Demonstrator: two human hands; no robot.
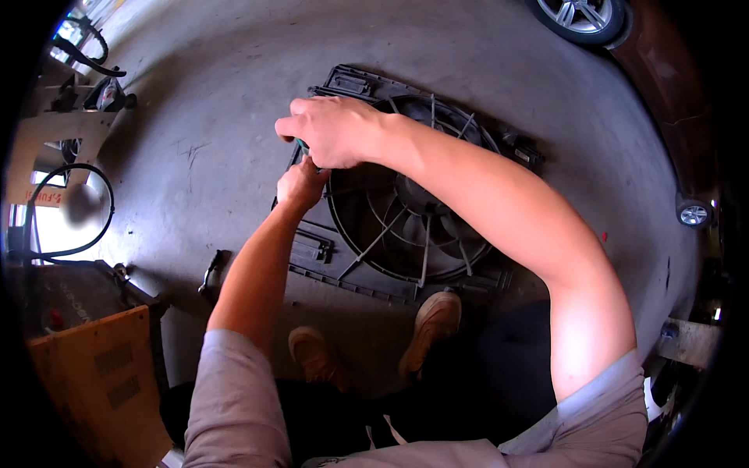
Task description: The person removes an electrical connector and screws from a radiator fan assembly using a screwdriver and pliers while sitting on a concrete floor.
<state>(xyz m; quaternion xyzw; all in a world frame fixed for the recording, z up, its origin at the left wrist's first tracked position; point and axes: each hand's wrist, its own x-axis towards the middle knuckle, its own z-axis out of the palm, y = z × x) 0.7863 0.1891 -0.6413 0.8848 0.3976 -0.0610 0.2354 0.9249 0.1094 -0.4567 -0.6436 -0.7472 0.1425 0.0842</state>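
Note:
A black radiator fan (421,199) in its plastic shroud (312,249) lies flat on the floor in front of my shoes. Over its far left side, my left hand (303,186) is closed with the thumb side up. My right hand (331,134) reaches across just beyond it, fingers curled, the two hands touching or nearly so. A small green piece (303,144) shows under the right fingers. What it belongs to is hidden by the hands, as is the part of the shroud beneath them.
A dark-handled tool (209,273) lies on the floor left of my left forearm. An orange-sided box (94,382) and a looped black hose (111,210) stand at the left. At the far right is a car wheel (581,17) beside a reddish-brown body.

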